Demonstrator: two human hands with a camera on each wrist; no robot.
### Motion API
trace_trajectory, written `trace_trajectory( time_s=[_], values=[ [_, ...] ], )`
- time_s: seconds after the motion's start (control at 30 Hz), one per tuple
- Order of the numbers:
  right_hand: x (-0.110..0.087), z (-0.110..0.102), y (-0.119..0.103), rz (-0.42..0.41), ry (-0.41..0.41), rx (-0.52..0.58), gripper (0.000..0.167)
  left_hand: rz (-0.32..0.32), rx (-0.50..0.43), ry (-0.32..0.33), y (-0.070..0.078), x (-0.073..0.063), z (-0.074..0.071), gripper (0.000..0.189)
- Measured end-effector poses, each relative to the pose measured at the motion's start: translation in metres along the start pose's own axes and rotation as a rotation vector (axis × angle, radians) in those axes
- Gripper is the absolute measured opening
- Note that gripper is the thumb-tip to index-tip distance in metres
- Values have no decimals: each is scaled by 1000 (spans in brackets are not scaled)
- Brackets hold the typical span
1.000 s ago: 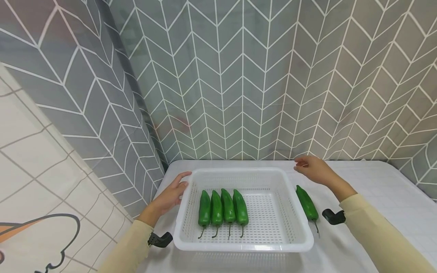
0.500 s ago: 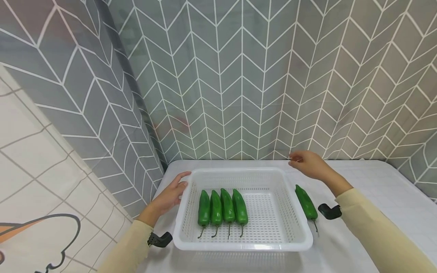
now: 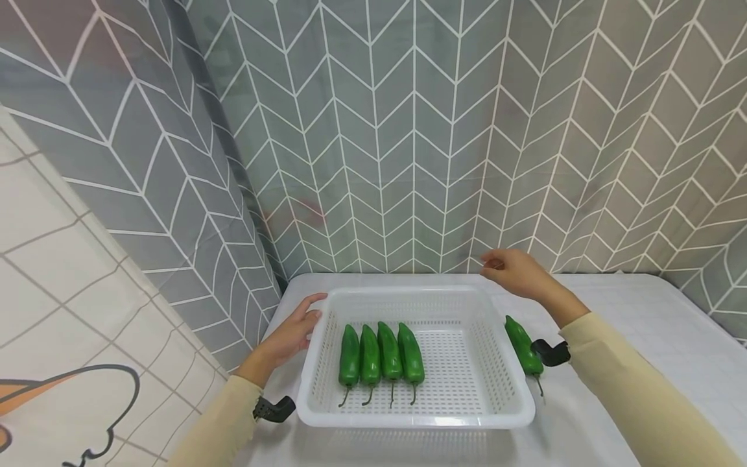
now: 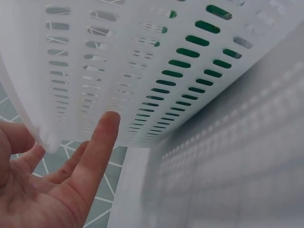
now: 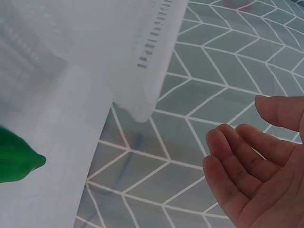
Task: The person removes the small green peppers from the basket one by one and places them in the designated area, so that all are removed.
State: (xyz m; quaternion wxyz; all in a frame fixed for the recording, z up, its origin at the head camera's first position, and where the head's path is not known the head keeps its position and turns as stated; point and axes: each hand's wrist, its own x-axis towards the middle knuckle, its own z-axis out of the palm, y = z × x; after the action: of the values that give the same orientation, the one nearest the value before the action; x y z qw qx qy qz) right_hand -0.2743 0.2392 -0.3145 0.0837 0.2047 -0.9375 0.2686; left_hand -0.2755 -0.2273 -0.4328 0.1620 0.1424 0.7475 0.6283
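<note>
A white perforated plastic basket [image 3: 416, 422] stands before me with several green chili peppers [image 3: 371, 357] side by side in its left half, stems toward me. My left hand [image 3: 290, 334] is at the basket's left rim. In the left wrist view, a straight finger [image 4: 102, 137] lies against the basket's outer wall, and other fingers are near the rim. Beyond the basket's far right corner, my right hand [image 3: 516, 272] hovers with loosely bent fingers and holds nothing. One more green chili pepper [image 3: 523, 346] lies on the table right of the basket, partly behind the right wrist's black device.
The white table [image 3: 636, 344] ends at the back against a grey curtain [image 3: 408, 143] with white chevron lines. Black wrist devices [image 3: 274, 410] sit on both forearms. White tile-patterned fabric [image 3: 87, 311] hangs at the left.
My right hand has moved left and slightly up, toward the basket's far right corner. My left hand and the peppers have stayed in place.
</note>
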Motion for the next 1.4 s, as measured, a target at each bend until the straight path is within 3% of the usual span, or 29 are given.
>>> trace_trajectory(
  time_s=[0.63, 1.4],
  values=[
    [19, 10, -29, -37, -30, 42, 31, -2, -21, 4, -2, 0, -1, 49],
    [30, 28, -35, -66, -59, 88, 34, 3, -22, -4, -1, 2, 1, 48]
  ],
)
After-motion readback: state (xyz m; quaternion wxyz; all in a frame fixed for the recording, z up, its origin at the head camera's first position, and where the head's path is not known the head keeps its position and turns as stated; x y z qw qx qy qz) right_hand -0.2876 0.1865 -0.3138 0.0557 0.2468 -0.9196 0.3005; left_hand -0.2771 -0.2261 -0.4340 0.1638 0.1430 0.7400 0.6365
